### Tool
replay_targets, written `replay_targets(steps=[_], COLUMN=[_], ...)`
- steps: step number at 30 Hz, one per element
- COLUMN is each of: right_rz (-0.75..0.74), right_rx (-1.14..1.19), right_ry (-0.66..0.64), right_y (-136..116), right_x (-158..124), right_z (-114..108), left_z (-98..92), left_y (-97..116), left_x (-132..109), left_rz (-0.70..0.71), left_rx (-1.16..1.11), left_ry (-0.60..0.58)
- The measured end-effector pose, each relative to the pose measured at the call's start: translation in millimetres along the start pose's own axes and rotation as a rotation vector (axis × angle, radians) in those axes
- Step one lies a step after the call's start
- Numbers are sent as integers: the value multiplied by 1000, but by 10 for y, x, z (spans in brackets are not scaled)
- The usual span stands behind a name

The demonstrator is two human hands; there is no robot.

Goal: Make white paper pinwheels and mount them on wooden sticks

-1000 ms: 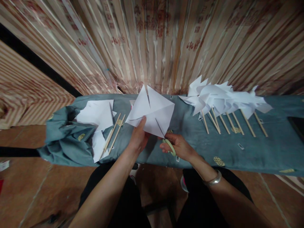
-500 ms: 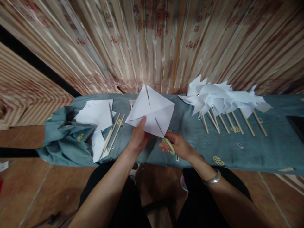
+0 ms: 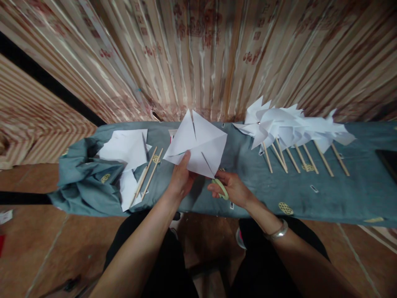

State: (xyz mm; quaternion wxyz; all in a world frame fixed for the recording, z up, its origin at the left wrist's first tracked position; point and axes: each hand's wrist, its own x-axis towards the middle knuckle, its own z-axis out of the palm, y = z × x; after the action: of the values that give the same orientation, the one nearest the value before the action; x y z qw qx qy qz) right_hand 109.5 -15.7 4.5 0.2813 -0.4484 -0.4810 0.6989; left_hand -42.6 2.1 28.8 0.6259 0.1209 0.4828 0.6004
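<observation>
My left hand (image 3: 182, 176) pinches the lower edge of a white paper square (image 3: 206, 142), thumb on top and the other fingers beneath. Slits run inward from several of its corners. At the paper's lower right corner, my right hand (image 3: 231, 188) is closed round scissors (image 3: 221, 189) with pale green handles. Their blades are hidden, apparently by the paper. Off to the right lies a row of white paper pinwheels (image 3: 294, 128) on wooden sticks (image 3: 305, 159), overlapping one another.
Left of my hands are white paper sheets (image 3: 127, 147) and several loose wooden sticks (image 3: 151, 174). A grey-green cloth (image 3: 263, 198) covers the narrow table and bunches up at its left end. Behind it hangs a pleated curtain (image 3: 198, 58). A dark flat object (image 3: 387, 161) lies at the far right.
</observation>
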Motion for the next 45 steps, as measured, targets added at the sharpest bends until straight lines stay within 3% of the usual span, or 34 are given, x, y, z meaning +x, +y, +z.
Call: replay_targets(steps=[15,35,45], right_rz=[-19,-9,58], right_rx=[19,57,-73], right_ry=[9,43,-90], right_y=[-22,-29,37], right_x=[-17,-14,-87], right_z=[-2,8,-105], left_z=[16,1,-18], left_y=[-42,-42,-9], left_x=[15,5,46], left_rz=[-11,-5,47], left_rx=[-41,-19,-62], left_ry=[-51,-36,-40])
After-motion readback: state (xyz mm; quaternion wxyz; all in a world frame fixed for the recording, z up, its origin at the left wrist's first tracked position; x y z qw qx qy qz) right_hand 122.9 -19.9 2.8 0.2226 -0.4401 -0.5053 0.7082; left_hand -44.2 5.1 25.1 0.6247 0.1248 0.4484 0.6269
